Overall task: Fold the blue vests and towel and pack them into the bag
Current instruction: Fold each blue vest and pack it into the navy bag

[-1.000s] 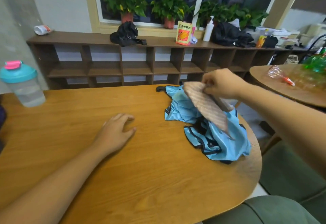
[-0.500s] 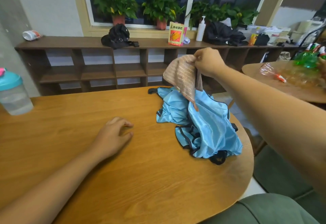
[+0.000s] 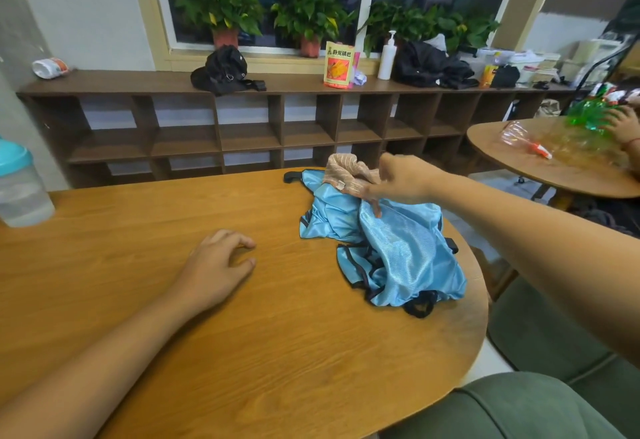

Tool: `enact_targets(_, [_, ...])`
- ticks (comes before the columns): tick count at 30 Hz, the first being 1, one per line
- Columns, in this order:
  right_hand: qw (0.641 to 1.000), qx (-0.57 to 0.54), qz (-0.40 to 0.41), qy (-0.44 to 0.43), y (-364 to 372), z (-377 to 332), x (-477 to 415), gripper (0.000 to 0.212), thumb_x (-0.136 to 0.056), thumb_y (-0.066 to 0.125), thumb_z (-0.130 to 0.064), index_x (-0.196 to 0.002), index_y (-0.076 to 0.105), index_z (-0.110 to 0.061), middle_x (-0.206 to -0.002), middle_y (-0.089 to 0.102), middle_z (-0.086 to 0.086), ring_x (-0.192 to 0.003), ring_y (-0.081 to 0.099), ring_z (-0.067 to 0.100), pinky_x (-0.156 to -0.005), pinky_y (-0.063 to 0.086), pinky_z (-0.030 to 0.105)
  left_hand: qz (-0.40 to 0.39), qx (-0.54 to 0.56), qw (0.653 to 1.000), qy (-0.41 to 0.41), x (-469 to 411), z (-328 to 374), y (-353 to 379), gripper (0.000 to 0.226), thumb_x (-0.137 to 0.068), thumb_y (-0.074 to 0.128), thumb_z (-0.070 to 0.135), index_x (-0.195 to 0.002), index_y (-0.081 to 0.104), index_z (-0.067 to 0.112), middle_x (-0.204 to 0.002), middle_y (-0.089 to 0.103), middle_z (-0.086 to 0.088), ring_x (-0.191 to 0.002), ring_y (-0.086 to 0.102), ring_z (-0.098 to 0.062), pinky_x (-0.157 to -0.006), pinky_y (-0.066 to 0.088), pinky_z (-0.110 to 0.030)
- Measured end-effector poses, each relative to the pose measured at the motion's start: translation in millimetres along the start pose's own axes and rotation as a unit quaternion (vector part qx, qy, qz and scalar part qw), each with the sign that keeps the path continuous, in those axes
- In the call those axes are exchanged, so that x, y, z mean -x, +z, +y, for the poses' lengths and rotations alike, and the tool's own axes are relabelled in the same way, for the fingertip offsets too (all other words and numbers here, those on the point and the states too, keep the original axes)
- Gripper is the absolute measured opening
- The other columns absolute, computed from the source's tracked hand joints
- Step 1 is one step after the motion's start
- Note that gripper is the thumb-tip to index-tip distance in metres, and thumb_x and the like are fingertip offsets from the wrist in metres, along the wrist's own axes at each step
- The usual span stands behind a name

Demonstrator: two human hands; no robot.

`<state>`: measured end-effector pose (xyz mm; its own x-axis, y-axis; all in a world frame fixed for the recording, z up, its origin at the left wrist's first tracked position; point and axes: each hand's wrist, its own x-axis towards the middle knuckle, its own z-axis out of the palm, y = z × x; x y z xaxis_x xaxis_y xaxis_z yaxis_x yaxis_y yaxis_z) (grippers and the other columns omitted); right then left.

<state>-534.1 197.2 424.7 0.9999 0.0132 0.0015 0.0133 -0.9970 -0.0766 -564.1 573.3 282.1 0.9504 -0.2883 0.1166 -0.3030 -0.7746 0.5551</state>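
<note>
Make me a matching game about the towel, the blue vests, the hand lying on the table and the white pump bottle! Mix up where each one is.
1. towel
2. blue vests
3. left hand
4. white pump bottle

A. stands on the long shelf under the window
B. crumpled in a heap on the table
C. gripped by the right hand
D. rests on the wood, holding nothing

Pairs: 1-C, 2-B, 3-D, 4-A
</note>
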Motion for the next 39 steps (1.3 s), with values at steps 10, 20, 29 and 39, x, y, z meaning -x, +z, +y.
enact_targets(10, [0.99, 0.065, -0.12, -0.028, 14.9, -17.0, 64.3, 0.036, -0.097, 0.065, -0.044, -0.093, 0.071, -0.009, -0.088, 0.069, 0.009, -0.082, 0.063, 0.025, -0.076, 0.056, 0.043, -0.023, -0.001, 0.999, 0.031, 3.2, 59.2, 11.0, 0.037, -0.098, 0.067, 0.047, -0.134, 0.058, 0.043, -0.138, 0.052, 0.022, -0.132, 0.049, -0.006, -0.116, 0.044, -0.046])
enact_targets(20, [0.987, -0.073, -0.086, -0.116, -8.2, -64.2, 124.0, 0.027, -0.096, 0.068, -0.035, -0.079, 0.065, -0.013, -0.065, 0.066, 0.002, -0.058, 0.06, 0.013, -0.063, 0.052, 0.033, -0.187, 0.164, 0.96, 0.129, 29.0, 125.2, 19.9, 0.103, -0.072, 0.089, 0.063, -0.156, 0.031, 0.048, -0.15, 0.048, 0.029, -0.135, 0.047, 0.012, -0.112, 0.042, -0.021])
enact_targets(29, [0.996, -0.024, 0.054, -0.066, 5.7, -25.7, 68.9, 0.023, -0.099, 0.065, -0.046, -0.092, 0.066, -0.025, -0.089, 0.069, -0.003, -0.092, 0.066, 0.024, -0.077, 0.051, 0.037, -0.115, 0.385, 0.915, 0.026, 36.7, 151.8, 45.0, 0.048, -0.091, 0.083, 0.021, -0.131, 0.058, 0.029, -0.105, 0.079, 0.003, -0.102, 0.075, -0.012, -0.096, 0.056, -0.032])
enact_targets(39, [0.983, -0.03, -0.173, -0.057, 11.3, 5.2, 98.5, 0.036, -0.095, 0.059, -0.072, -0.111, 0.067, -0.04, -0.108, 0.068, -0.011, -0.099, 0.062, 0.01, -0.089, 0.051, 0.033, -0.15, 0.317, 0.934, 0.061, 65.3, 121.8, -16.1, 0.028, -0.092, 0.055, 0.004, -0.077, 0.073, 0.019, -0.073, 0.063, 0.008, -0.068, 0.054, -0.003, -0.065, 0.042, -0.018])
